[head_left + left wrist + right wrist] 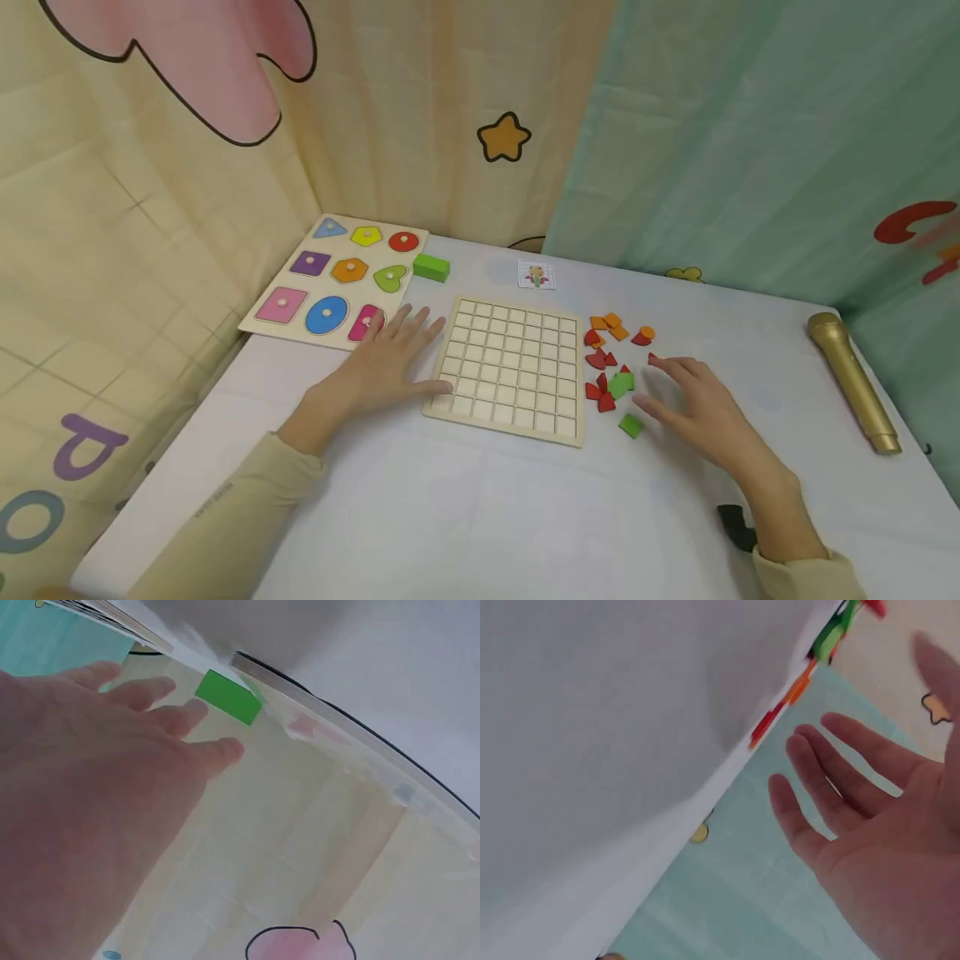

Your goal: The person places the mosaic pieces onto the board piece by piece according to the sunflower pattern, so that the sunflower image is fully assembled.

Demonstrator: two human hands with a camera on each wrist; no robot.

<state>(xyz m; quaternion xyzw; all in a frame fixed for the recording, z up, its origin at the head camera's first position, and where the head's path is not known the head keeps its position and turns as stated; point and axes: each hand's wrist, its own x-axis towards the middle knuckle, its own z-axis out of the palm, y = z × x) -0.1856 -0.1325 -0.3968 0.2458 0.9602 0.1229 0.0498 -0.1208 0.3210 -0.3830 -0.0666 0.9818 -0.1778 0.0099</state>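
My left hand is spread with straight fingers, its thumb over the lower left corner of a wooden grid board. My right hand hovers with relaxed, parted fingers right of several small coloured pieces. In the right wrist view its palm shows, and the hand holds nothing. Red wedge pieces, orange squares and green pieces lie loosely by the board's right edge. One red piece shows just past my right index fingertip. A green square lies nearest me.
A wooden shape puzzle with knobbed pieces lies at the back left, a green block at its right edge. A small picture card lies behind the board. To the far right is a gold microphone. Printed curtains border the table.
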